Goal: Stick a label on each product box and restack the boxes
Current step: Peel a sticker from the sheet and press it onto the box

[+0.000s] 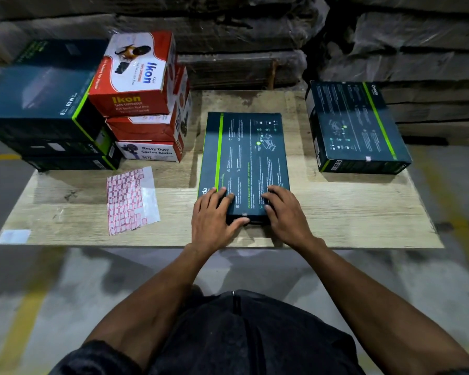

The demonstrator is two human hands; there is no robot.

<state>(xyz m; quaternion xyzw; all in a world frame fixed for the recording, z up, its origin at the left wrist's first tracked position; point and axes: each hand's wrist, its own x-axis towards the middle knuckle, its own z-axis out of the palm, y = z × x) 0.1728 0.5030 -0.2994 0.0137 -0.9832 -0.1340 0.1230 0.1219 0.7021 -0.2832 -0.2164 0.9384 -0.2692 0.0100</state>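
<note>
At the lower centre of the frame both hands rest on the near end of a flat dark box (245, 161) lying on the wooden table (349, 212). The left hand (214, 212) lies with fingers spread nearly straight across the box top, its thumb hooked along the near edge. The right hand (284, 209) lies with fingers a little apart over the top and near corner. Neither clearly clamps the box; they look to be pressing or steadying it.

My reading is that this box is the one in hand, being squared up before or just after labelling. I cannot tell whether a small mark at its near edge is a sticker. The next move likely calls for peeling a label from the label sheet (132, 200), which lies at centre left, or for lifting this box toward a stack.

The box's print shows a green stripe and small text too fine to read, except "da" at its near left.

Farther back, at left, red-and-white boxes (144, 104) read "Ikon", "TAPE DISPENSER" and "Heavy Duty Carton Sealer". Beside them at upper left stands a pile of dark green-striped boxes (38, 104), one marked "63W". At upper right a dark stack (355, 125) stands well apart, with a small pale tag on its near side.
</note>
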